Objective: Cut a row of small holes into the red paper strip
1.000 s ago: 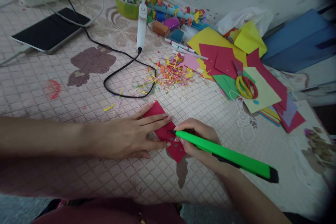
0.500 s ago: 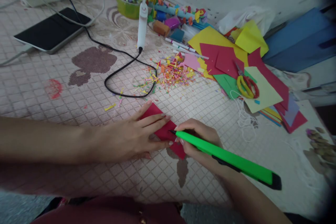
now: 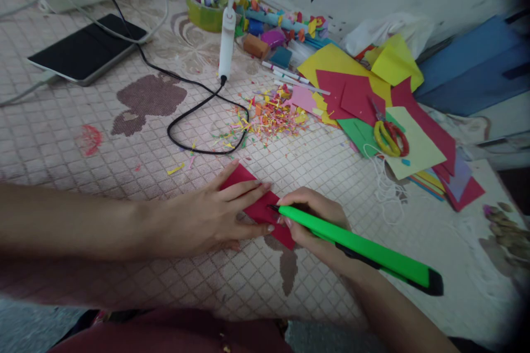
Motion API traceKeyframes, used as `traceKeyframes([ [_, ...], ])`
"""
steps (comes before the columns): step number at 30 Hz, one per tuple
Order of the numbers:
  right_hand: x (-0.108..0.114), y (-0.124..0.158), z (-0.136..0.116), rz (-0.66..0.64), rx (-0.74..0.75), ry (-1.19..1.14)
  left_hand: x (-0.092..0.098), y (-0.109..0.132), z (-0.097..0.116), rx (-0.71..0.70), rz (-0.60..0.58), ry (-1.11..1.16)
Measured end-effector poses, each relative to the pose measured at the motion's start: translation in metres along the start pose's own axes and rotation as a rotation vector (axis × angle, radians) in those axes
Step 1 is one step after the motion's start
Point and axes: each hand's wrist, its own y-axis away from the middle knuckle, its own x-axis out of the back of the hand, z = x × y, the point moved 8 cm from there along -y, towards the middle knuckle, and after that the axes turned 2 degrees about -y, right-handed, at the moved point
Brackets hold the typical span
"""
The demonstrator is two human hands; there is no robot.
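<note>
My left hand (image 3: pixel 207 215) lies flat with fingers stretched out on a small red paper piece (image 3: pixel 259 207), pressing it onto the patterned mat. My right hand (image 3: pixel 317 226) is closed round a bright green utility knife (image 3: pixel 356 248). The knife's tip touches the red paper close to my left fingertips. Its black end points to the lower right. Part of the red paper is hidden under both hands.
Coloured paper sheets (image 3: pixel 351 88) with yellow-and-red scissors (image 3: pixel 389 138) lie at the right. A heap of paper scraps (image 3: pixel 273 116), a white glue gun (image 3: pixel 227 38) with black cord (image 3: pixel 194 116), a green tub (image 3: pixel 202 11), markers and a tablet (image 3: pixel 86 49) sit further back.
The red paper has shifted slightly under my hands, so less of its lower corner shows. The view has drifted a little; both hands stay in place.
</note>
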Motion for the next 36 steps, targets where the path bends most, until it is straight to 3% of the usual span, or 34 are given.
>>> traceKeyframes([
  [22,-0.0002,0.0005,-0.0013,-0.011,0.007,0.005,0.0015,-0.0011,0.0021,0.038,0.004,-0.018],
  [28,-0.0006,-0.0015,-0.0047,-0.032,0.027,-0.020,0.0036,0.0008,0.0009,0.001,0.058,-0.001],
  [36,0.0003,-0.0004,-0.0032,-0.020,0.032,-0.007,-0.0019,0.0024,0.0000,-0.039,0.009,0.043],
])
